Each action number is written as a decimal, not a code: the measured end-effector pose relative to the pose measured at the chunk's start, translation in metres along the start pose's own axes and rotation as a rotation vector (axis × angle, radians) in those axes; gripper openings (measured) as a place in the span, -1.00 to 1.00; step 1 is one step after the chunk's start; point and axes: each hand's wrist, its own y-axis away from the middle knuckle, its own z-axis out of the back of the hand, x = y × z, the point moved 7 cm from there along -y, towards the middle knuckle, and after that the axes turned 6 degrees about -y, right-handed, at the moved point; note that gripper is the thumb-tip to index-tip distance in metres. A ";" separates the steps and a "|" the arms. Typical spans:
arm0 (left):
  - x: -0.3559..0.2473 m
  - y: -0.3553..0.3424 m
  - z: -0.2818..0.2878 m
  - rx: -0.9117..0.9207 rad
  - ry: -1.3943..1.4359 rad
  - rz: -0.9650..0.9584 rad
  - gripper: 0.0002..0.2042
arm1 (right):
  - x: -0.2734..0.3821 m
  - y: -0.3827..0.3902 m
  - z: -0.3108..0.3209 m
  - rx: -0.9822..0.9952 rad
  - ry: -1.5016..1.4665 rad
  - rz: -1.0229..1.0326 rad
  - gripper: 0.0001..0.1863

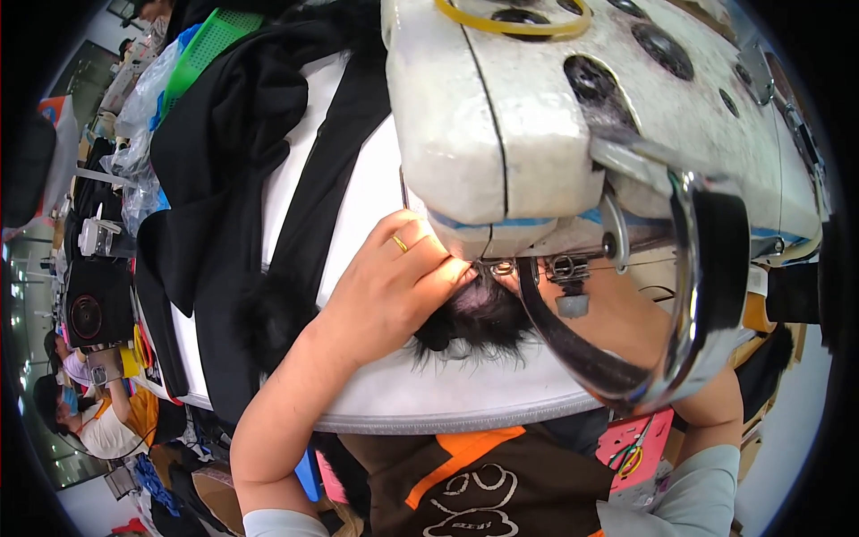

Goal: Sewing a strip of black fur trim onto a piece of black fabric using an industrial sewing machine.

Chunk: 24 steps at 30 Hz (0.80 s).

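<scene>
- Left hand [380, 291]: at the sewing head, fingers bent, thumb and fingertips pinched on the dark furry piece [488, 327]. Gold ring [399, 243] on one finger.
- Right hand [617, 313]: reaches in from the other side, partly hidden by the curved metal band [693, 295]. Fingertips near the needle area; can't tell if they grip.
- Furry piece: under the front end of the sewing machine [501, 152], on the white surface [385, 398], long hairs pointing toward the person. A pinkish patch shows near the fingertips.
- Sewing machine: off-white, worn, fills the upper right. Yellow ring-shaped band [573, 31] sits on top.
- Surface: curved front edge has a ruler strip [447, 422] along it.
- Left of the left hand: black fabric [224, 116] heaped and draped across the surface, narrow black strip [331, 161] beside it, dark fluffy patch [268, 327] near the forearm.
- Upper left: green perforated basket [201, 58] beside clear plastic wrap.
- Lower right, below the surface edge: yellow-handled scissors [632, 458] on a pink sheet.
- Person wears a dark brown apron [528, 488] with orange trim.
- Far left: co-worker [107, 428] in a mask and pale top.
</scene>
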 end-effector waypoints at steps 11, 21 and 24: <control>0.005 0.003 -0.010 0.093 0.042 0.153 -0.85 | -0.004 -0.001 0.001 0.000 -0.014 -0.085 -0.70; 0.008 0.008 -0.012 0.058 0.006 0.130 -0.82 | -0.037 -0.005 -0.008 -0.095 -0.092 -0.006 -0.65; 0.019 0.005 -0.013 0.020 0.109 0.271 -0.85 | -0.075 -0.005 -0.015 -0.247 -0.547 -0.057 -0.83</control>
